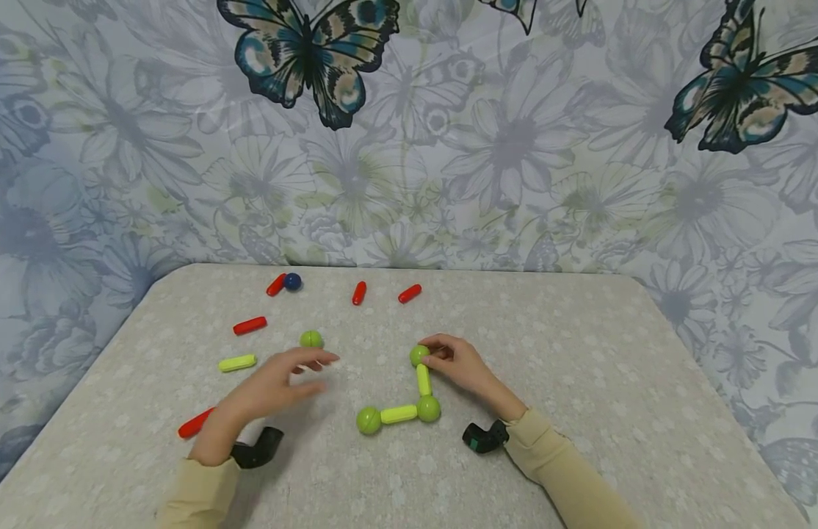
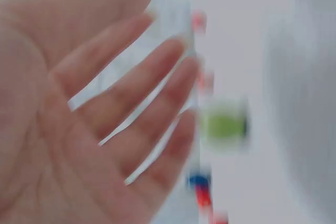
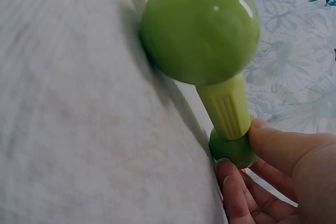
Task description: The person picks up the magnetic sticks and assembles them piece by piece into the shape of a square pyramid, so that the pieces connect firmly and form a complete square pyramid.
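Observation:
Two yellow-green rods and three green balls form an L-shaped chain on the table. Its corner ball [image 1: 428, 408] joins the rod [image 1: 399, 414] running left to the end ball [image 1: 368, 420] and the rod [image 1: 424, 380] running away to the far ball [image 1: 419, 355]. My right hand [image 1: 463, 365] pinches that far ball between thumb and fingers, which the right wrist view shows up close. My left hand [image 1: 270, 389] hovers over the table with spread fingers and holds nothing. A loose green ball [image 1: 310, 339] lies just beyond it. The left wrist view is blurred.
Loose red rods [image 1: 250, 325] lie at the left and along the back, one touching a dark blue ball [image 1: 293, 281]. A loose yellow-green rod [image 1: 237, 363] lies left of my left hand. The patterned cloth wall [image 1: 409, 184] stands behind the table's back edge.

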A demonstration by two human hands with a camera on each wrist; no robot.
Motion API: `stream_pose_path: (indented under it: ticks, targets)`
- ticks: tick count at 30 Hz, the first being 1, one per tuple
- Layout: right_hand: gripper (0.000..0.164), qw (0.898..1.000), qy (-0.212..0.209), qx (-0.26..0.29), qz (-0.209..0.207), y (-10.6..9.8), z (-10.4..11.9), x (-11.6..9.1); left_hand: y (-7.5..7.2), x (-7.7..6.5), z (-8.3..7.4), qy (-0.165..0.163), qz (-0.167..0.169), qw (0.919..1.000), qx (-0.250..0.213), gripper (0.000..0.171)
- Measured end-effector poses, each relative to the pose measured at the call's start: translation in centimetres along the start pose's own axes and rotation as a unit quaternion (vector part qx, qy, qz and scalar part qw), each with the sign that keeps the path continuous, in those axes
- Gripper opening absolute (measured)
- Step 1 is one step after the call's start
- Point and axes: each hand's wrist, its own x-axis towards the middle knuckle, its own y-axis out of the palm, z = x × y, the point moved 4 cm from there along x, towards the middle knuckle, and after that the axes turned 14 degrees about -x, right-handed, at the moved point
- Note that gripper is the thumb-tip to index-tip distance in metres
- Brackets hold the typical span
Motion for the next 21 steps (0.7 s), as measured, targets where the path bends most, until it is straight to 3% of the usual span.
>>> stream_pose_path:
  ticks: [3, 6, 10, 15, 21]
  targets:
    - [0.030, 1.000, 0.001, 0.000, 0.001, 0.1, -0.1, 0.1, -4.2, -1.9, 1.7, -0.041, -0.111, 0.9916, 0.051, 0.044]
    - [0.030, 1.000, 0.003, 0.001, 0.000, 0.0, 0.0, 0.0, -6.9, -3.7, 3.8, -0.119, -0.163, 0.9750, 0.093, 0.050]
    - [0.030, 1.000, 0.004, 0.015, 0.004, -0.5, 1.3, -0.4, -8.2, -4.9, 6.4, -0.179, -0.158, 0.9623, 0.130, 0.053]
    - [0.029, 1.000, 0.001, 0.021, 0.019, -1.5, 3.5, -1.1, -8.3, -5.1, 7.8, -0.184, -0.160, 0.9557, 0.164, 0.037]
    - [0.028, 1.000, 0.003, 0.012, 0.012, -1.9, 4.0, -1.1, -8.1, -4.6, 7.8, -0.198, -0.156, 0.9493, 0.189, 0.028]
